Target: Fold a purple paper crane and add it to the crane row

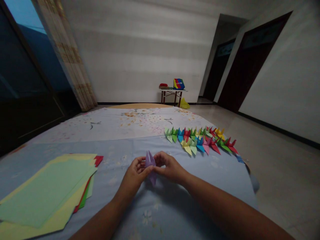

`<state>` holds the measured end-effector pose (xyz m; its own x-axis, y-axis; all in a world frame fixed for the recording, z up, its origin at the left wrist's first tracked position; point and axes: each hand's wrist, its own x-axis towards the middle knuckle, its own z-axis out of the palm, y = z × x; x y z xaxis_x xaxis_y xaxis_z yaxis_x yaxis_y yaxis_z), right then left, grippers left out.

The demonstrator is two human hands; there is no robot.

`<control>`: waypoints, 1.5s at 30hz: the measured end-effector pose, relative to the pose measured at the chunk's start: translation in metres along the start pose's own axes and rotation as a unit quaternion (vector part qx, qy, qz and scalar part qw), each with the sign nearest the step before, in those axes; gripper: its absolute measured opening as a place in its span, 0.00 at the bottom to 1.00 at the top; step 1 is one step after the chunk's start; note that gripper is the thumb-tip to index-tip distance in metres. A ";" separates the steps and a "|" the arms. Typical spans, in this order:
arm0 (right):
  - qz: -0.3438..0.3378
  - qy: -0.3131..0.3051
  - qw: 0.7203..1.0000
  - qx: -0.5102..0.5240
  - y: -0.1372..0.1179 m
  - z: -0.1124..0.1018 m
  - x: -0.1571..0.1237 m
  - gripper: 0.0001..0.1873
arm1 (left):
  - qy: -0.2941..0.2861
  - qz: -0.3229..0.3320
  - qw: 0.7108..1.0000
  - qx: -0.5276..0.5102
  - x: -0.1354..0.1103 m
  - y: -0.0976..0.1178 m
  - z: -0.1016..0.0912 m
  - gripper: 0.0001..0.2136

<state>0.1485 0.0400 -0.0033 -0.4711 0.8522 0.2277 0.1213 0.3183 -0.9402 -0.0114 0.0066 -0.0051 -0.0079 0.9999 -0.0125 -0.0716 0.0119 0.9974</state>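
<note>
A folded purple paper crane (pixel 150 160) is held upright over the blue cloth, its pointed ends showing above and below my fingers. My left hand (pixel 136 171) grips it from the left, thumb pressed against its front. From the right, my right hand (pixel 170 166) pinches it, with the thumb meeting the other thumb near its middle. The fingertips behind the paper are partly hidden. Several finished paper cranes (pixel 200 145) in green, yellow, blue, pink and red stand in rows to the right, beyond my right hand.
A stack of coloured paper sheets (pixel 50 190), pale green on top, lies at the left. The round table carries a flowered tablecloth (pixel 140 123). Against the far wall stands a small table (pixel 172 90) with a colourful bag (pixel 178 84). A yellow plastic bag (pixel 184 103) rests on the floor.
</note>
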 end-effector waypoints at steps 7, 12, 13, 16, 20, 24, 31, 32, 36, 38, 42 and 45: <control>0.009 0.001 0.998 0.068 -0.008 -0.012 0.010 0.15 | -0.056 -0.041 0.995 -0.075 0.000 0.000 -0.008 0.13; 0.023 0.012 0.988 0.150 -0.002 -0.016 0.015 0.15 | -0.114 -0.074 0.988 -0.073 -0.002 -0.001 -0.007 0.11; 0.026 0.003 0.986 0.166 -0.001 -0.015 0.016 0.14 | -0.122 -0.082 0.987 -0.067 -0.003 0.000 -0.006 0.12; 0.037 -0.014 0.978 0.205 0.002 -0.015 0.017 0.13 | -0.132 -0.102 0.984 -0.065 -0.005 0.001 -0.005 0.12; 0.047 -0.020 0.971 0.234 0.001 -0.015 0.017 0.13 | -0.128 -0.126 0.980 -0.084 -0.007 0.003 -0.004 0.11; 0.051 -0.020 0.968 0.245 -0.001 -0.015 0.016 0.14 | -0.136 -0.159 0.971 -0.119 -0.010 0.006 -0.001 0.14; 0.044 -0.024 0.964 0.260 -0.005 -0.013 0.014 0.14 | -0.161 -0.182 0.956 -0.163 -0.014 0.010 0.002 0.15; 0.044 -0.026 0.964 0.259 -0.005 -0.013 0.013 0.14 | -0.166 -0.179 0.956 -0.165 -0.015 0.011 0.002 0.15; 0.051 -0.028 0.966 0.251 -0.007 -0.015 0.013 0.14 | -0.170 -0.179 0.955 -0.166 -0.016 0.013 0.003 0.16; 0.052 -0.028 0.967 0.246 -0.007 -0.015 0.013 0.14 | -0.164 -0.179 0.956 -0.164 -0.016 0.013 0.003 0.16; 0.038 -0.042 0.978 0.203 -0.004 -0.015 0.013 0.15 | -0.141 -0.164 0.964 -0.155 -0.014 0.009 0.004 0.14; 0.015 -0.050 0.990 0.135 -0.005 -0.015 0.012 0.14 | -0.130 -0.152 0.970 -0.139 -0.012 0.006 0.003 0.12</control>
<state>0.1554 0.0553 0.0081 -0.5564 0.8098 0.1859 -0.0949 0.1604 -0.9825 -0.0089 -0.0049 0.0008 0.3045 0.9195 -0.2485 -0.2976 0.3396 0.8922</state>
